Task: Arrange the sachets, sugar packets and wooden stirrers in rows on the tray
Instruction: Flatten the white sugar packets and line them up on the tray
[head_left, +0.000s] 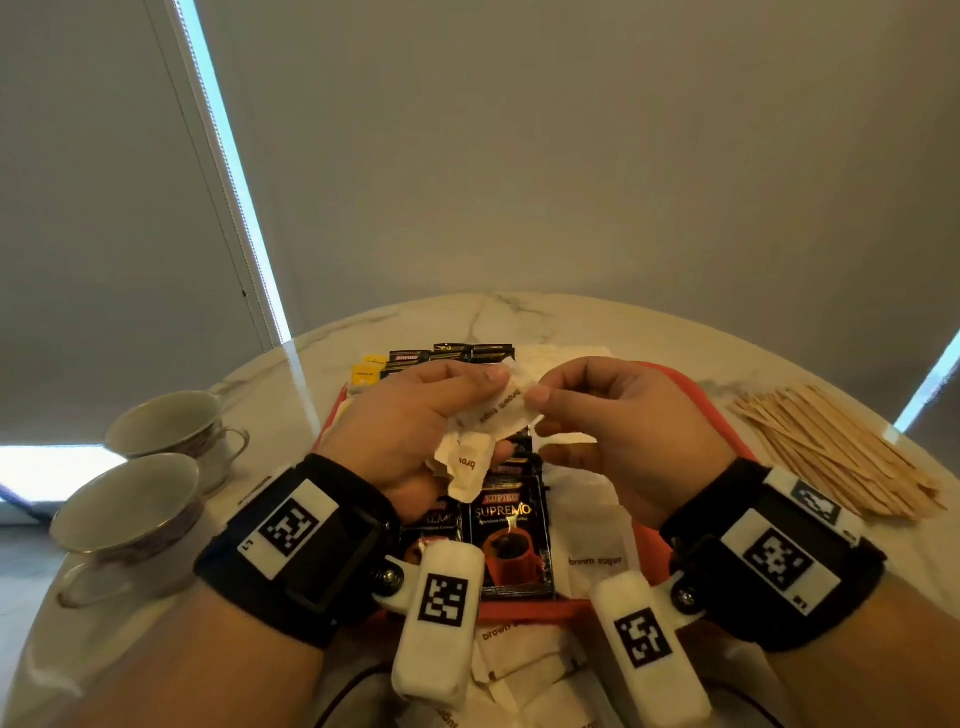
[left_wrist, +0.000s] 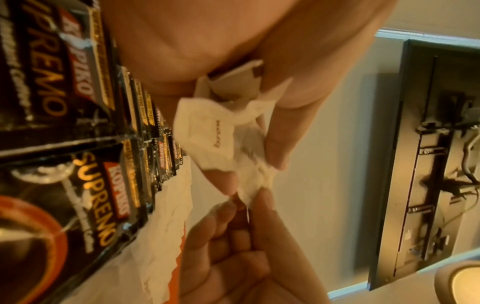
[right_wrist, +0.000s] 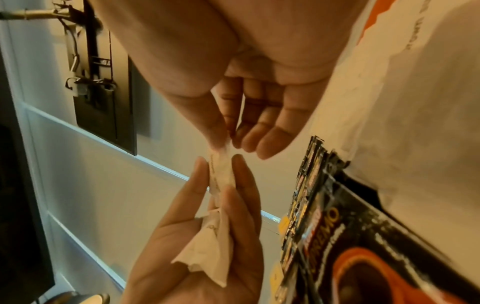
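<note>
Both hands are raised over the orange tray (head_left: 652, 551). My left hand (head_left: 467, 405) grips a crumpled bunch of white brown sugar packets (head_left: 498, 415), also seen in the left wrist view as packets (left_wrist: 213, 133) between thumb and fingers. My right hand (head_left: 540, 415) pinches the end of one packet (right_wrist: 221, 174) from that bunch. Black Kopiko coffee sachets (head_left: 511, 540) lie in overlapping rows on the tray below the hands. More sugar packets (head_left: 592, 530) lie on the tray's right side. Wooden stirrers (head_left: 841, 452) lie piled on the table to the right.
Two teacups (head_left: 130, 509) (head_left: 166, 426) stand at the table's left. Black sachets (head_left: 447, 356) and yellow tea bags (head_left: 366, 371) lie behind the tray. Loose sugar packets (head_left: 524, 660) sit in front of the tray's near rim. The marble table is round.
</note>
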